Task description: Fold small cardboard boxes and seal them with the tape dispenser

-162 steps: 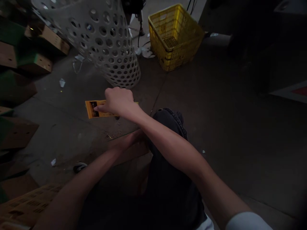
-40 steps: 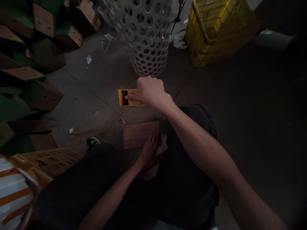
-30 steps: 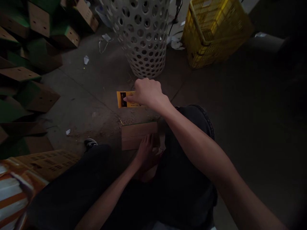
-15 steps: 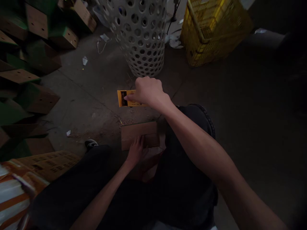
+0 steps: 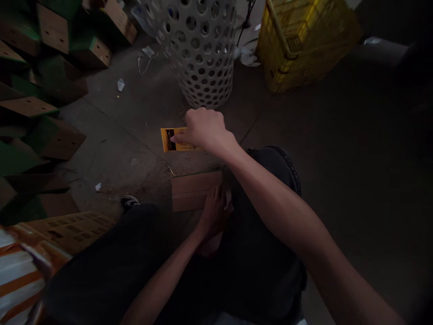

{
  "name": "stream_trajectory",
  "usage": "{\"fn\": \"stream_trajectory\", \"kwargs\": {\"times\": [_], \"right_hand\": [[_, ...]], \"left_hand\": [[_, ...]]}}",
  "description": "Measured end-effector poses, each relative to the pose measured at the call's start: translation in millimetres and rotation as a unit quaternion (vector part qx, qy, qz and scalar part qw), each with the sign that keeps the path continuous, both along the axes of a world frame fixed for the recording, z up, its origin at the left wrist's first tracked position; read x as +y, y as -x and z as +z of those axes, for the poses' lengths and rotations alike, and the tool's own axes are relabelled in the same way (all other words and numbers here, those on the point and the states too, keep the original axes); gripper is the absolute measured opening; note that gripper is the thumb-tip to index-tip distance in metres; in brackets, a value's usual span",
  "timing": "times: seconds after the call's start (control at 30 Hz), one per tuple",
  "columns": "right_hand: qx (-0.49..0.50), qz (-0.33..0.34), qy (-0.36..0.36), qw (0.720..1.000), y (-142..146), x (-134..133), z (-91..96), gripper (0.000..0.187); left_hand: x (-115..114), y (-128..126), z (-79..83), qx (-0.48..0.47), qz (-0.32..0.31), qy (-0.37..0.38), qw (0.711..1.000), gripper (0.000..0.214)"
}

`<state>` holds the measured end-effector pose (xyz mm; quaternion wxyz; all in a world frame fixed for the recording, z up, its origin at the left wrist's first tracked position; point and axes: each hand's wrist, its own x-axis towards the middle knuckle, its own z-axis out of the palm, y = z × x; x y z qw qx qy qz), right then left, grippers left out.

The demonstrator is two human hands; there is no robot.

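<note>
Here, the right hand (image 5: 205, 130) grips a yellow object (image 5: 169, 140), knuckles up; the left hand (image 5: 214, 205) on cardboard (image 5: 191, 184), grip unclear.

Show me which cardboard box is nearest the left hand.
The cardboard box between the person's legs, with the left hand at its right end. The other boxes cluster at the picture's left, well away from it.

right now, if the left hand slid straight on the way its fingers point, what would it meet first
Most likely the cardboard: the left hand reaches over its right part and may be touching it, though depth is unclear in this dim view.
</note>
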<state>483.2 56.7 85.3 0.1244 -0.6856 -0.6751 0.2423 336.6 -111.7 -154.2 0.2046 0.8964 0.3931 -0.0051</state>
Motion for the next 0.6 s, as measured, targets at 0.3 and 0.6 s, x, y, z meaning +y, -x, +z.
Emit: {"fn": "stream_trajectory", "kwargs": {"times": [0.3, 0.6], "right_hand": [[0.0, 0.0, -0.002, 1.0, 1.8, 1.7, -1.3, 0.057], [-0.004, -0.002, -0.001, 1.0, 3.0, 2.9, -5.0, 0.059]], "left_hand": [[5.8, 14.9, 1.6, -0.017, 0.001, -0.016, 1.0, 0.056], [10.4, 63.3, -4.5, 0.033, 0.044, -0.084, 0.995, 0.047]]}}
